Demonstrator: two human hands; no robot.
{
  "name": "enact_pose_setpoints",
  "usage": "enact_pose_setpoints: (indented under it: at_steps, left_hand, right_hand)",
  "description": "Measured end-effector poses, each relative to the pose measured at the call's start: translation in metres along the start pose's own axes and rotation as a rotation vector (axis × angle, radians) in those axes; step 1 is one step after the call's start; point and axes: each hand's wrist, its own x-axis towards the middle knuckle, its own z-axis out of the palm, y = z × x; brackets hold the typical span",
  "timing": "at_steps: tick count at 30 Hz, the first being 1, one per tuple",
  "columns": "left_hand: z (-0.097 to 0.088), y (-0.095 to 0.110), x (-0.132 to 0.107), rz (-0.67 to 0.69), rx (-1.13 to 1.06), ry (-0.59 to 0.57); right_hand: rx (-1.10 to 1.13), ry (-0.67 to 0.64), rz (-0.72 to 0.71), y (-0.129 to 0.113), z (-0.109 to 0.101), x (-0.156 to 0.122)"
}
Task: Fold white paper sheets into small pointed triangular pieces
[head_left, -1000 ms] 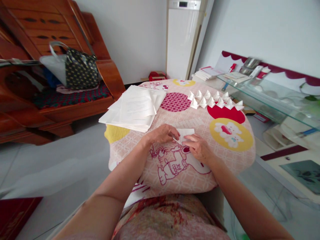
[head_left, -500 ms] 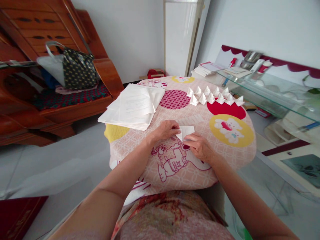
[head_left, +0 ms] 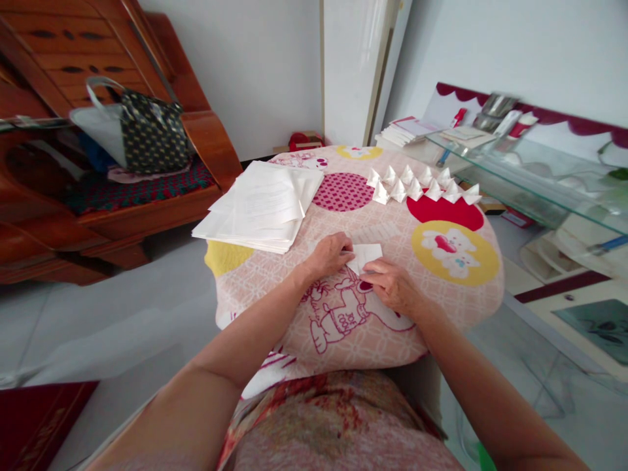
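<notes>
Leaning over the round table, the person presses a small white paper flat on the pink cartoon-print cover. In the head view, the left hand has its fingers bunched together on the paper's left edge, and the right hand pinches its near edge with closed fingertips. A stack of white sheets lies at the far left of the cover, with a row of folded paper pieces at the far right. A wooden bench with a patterned bag stands to the left, and a glass shelf runs along the right.
</notes>
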Motion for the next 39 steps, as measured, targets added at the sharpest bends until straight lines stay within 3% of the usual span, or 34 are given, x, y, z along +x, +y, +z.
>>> enact_pose_setpoints:
  at_steps: [17, 39]
  left_hand:
    - [0.0037, 0.0025, 0.0007, -0.01, 0.019, -0.013]
    - [0.0009, 0.0052, 0.0058, -0.139, -0.014, 0.03]
  right_hand:
    - [0.047, 0.075, 0.018, -0.0011, 0.003, 0.0021]
    - [-0.031, 0.005, 0.011, -0.0047, 0.0048, 0.0056]
